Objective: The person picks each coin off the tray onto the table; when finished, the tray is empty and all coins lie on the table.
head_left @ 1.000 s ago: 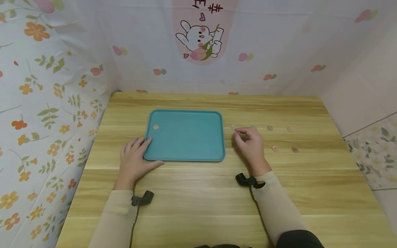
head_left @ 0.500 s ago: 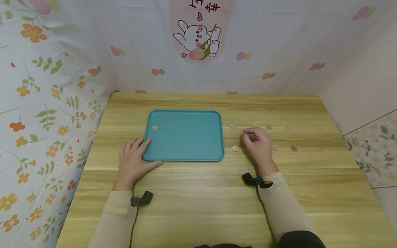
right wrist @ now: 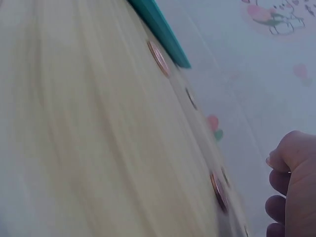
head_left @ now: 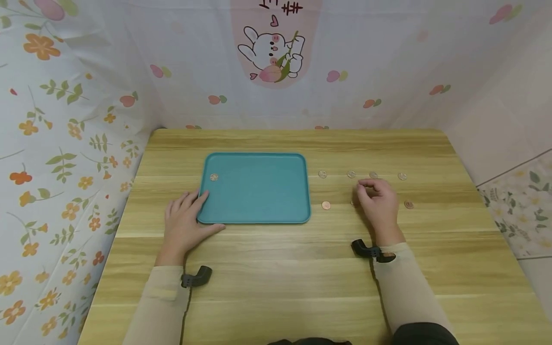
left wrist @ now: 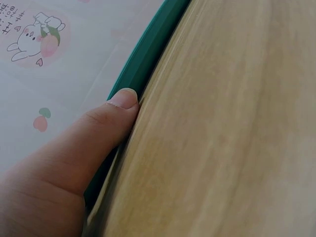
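Observation:
My left hand (head_left: 183,227) rests at the near left corner of a teal tray (head_left: 258,211). Its fingers lie along the left side, and in the left wrist view the thumb (left wrist: 106,121) touches the tray's edge. One coin (head_left: 214,177) lies inside the tray near its left side. My right hand (head_left: 379,206) hovers over the lower row of coins, fingers curled and thumb near the index fingertip. No held thing shows in it. A copper coin (head_left: 326,205) and another copper coin (head_left: 408,204) flank it. A coin (head_left: 353,202) by its thumb is partly covered.
Behind the right hand runs a row of silvery coins, with one coin (head_left: 322,174) nearest the tray and another coin (head_left: 402,176) farthest right. The wooden table (head_left: 276,273) meets a printed cloth (head_left: 185,86) at the back and left.
My right hand has moved to the right, from beside the tray to above the lower row. It uncovers the copper coin near the tray and now hides another. The left hand stays put.

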The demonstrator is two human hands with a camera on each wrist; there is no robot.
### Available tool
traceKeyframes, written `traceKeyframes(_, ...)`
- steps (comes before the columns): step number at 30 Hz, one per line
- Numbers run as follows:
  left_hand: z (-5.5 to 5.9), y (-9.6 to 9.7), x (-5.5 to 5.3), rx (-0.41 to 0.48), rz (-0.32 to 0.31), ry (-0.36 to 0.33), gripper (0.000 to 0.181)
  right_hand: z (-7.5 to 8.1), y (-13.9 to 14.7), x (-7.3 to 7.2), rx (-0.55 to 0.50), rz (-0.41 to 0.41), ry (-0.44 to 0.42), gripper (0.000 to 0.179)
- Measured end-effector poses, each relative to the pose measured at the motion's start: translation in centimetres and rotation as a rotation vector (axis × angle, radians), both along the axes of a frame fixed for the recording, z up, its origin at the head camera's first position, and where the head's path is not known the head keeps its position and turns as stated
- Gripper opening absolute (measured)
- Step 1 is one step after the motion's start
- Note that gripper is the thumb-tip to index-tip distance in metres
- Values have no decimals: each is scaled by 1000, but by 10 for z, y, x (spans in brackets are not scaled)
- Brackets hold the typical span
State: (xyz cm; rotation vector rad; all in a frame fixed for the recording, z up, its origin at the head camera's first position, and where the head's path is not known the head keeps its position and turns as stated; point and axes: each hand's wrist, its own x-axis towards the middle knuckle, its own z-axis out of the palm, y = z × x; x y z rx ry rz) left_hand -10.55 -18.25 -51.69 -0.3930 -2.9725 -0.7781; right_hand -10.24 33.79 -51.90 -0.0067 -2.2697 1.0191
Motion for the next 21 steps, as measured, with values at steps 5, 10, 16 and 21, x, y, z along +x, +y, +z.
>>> traceKeyframes(5, 1, 1, 1, 5, -2, 6, 109, 0, 17, 7, -18, -67, -5, 9)
traceKeyframes(10, 4, 1, 2, 6, -2, 5, 108, 2, 32, 13, 5, -144, 2, 9)
traceKeyframes(16, 4, 1, 1, 5, -1, 2, 108, 3, 44, 20, 18, -200, 10, 9)
traceKeyframes(21, 4, 1, 2, 6, -7, -3, 107, 1, 57, 27, -24, -231, -18, 11)
